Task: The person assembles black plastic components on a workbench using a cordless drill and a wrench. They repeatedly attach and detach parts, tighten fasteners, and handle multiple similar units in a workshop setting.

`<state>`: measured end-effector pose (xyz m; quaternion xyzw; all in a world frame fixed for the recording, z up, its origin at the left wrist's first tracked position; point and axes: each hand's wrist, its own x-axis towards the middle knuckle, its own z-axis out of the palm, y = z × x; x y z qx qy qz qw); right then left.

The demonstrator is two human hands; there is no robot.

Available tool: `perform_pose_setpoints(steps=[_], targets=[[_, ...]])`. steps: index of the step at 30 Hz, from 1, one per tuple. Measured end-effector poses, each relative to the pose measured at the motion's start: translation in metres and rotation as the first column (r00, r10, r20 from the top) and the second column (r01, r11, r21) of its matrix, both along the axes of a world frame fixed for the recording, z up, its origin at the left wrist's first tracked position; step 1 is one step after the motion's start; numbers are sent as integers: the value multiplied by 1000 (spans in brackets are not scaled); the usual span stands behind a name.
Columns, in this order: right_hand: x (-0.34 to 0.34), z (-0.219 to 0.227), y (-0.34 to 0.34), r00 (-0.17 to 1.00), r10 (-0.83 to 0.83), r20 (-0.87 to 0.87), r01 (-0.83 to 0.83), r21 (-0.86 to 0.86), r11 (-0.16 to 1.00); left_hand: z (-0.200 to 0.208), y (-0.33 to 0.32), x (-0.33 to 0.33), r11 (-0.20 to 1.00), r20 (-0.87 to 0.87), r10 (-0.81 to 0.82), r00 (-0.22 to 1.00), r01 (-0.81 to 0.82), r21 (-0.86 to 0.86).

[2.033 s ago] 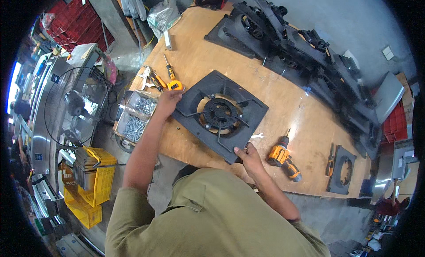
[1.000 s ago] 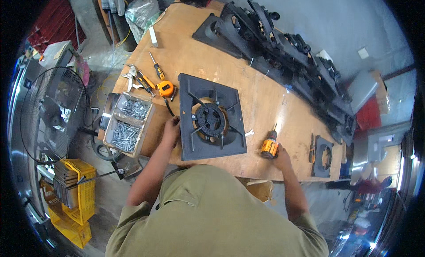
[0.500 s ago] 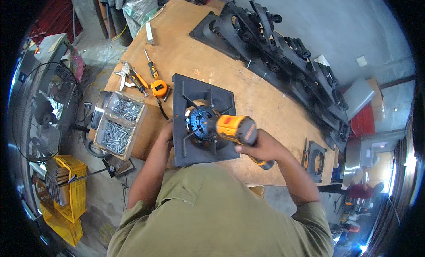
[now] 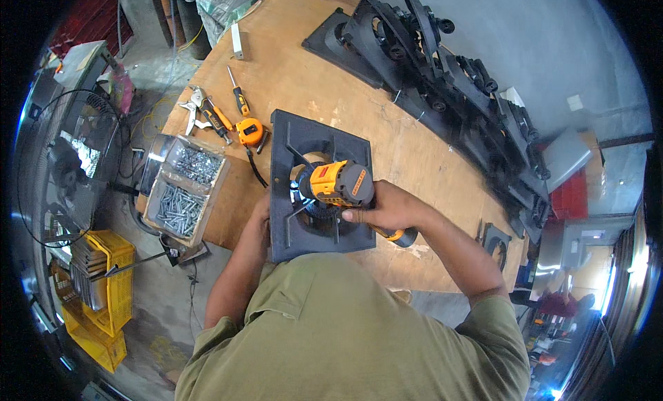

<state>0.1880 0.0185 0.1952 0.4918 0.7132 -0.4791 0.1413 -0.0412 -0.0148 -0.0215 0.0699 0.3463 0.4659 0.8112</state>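
My right hand [image 4: 392, 209] is wrapped round the handle of a yellow-and-black cordless drill [image 4: 331, 183]. The drill's body is over the middle of a black square gas-stove frame [image 4: 293, 225], with its lit nose pointing down into the round opening; the bit's tip is hidden. Thin support arms stand around that opening. At the frame's left edge, my left hand [image 4: 261, 218] grips the side, with most of its fingers out of sight behind it. An orange tape measure [image 4: 249, 131] lies just beyond the frame's left edge.
On the wooden table [image 4: 276, 42] lie a screwdriver [image 4: 238, 96], pliers [image 4: 198, 104] and a box of screws [image 4: 181, 206]. Stacked black frames [image 4: 442, 90] line the far right edge. A fan [image 4: 65, 166] and yellow crate [image 4: 117, 283] stand at left.
The drill in my right hand has moved left and slightly up, over the frame's middle, and now covers more of the opening. My left hand stays at the frame's side.
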Motion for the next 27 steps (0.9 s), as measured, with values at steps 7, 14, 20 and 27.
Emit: perform_pose_setpoints(steps=[7, 14, 20, 27], targets=[[0, -4, 4, 999, -26, -45, 26, 10, 1000, 2, -1, -1, 1000, 15, -12, 1000, 12, -3], [2, -9, 12, 996, -4, -86, 7, 26, 1000, 4, -4, -2, 1000, 25, -21, 999, 21, -4], [-5, -2, 35, 988, 142, 57, -147, 116, 982, 5, -9, 1, 1000, 49, -20, 999, 20, -9], [-12, -5, 46, 981, 190, 43, -195, 221, 956, 4, -15, 2, 1000, 77, 2, 997, -2, 1]])
